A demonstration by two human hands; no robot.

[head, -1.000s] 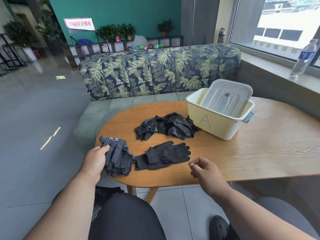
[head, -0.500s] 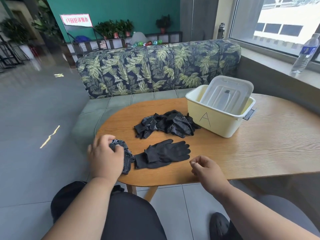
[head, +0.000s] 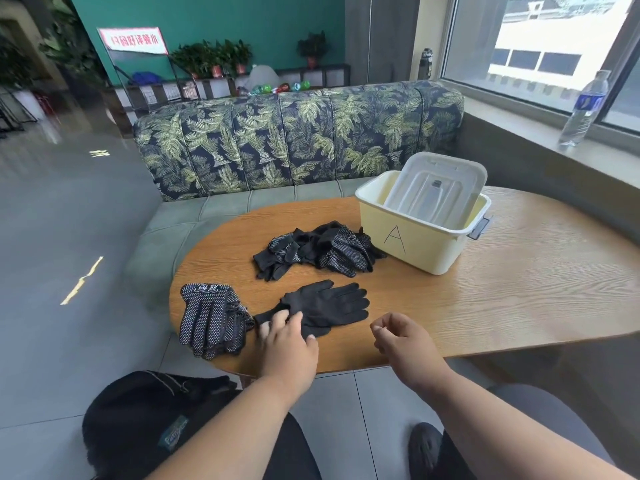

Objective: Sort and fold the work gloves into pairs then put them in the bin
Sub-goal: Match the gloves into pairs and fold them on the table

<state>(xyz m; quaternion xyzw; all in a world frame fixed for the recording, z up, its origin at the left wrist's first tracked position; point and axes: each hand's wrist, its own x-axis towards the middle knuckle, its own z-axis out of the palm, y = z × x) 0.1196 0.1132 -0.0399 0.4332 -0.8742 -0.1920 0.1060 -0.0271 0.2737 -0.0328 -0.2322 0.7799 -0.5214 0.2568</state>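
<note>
A stack of dotted black gloves [head: 211,320] lies at the table's left front edge. To its right lie plain black gloves [head: 329,303], fingers pointing right. My left hand [head: 287,341] rests over their cuff end, fingers spread and touching the fabric. My right hand [head: 401,337] hovers loosely curled over the front edge, holding nothing. A jumbled heap of mixed gloves [head: 318,249] lies further back. The pale yellow bin [head: 415,251], marked "A", stands at the back right with its lid [head: 436,188] propped inside.
The wooden table [head: 502,289] runs off to the right. A leaf-patterned sofa [head: 298,140] stands behind it. A water bottle [head: 583,110] is on the window sill. A dark bag [head: 145,417] lies on the floor by my left knee.
My left hand left the dotted stack, which now lies flat, and moved right onto the cuff of the plain black gloves. The right hand has barely moved.
</note>
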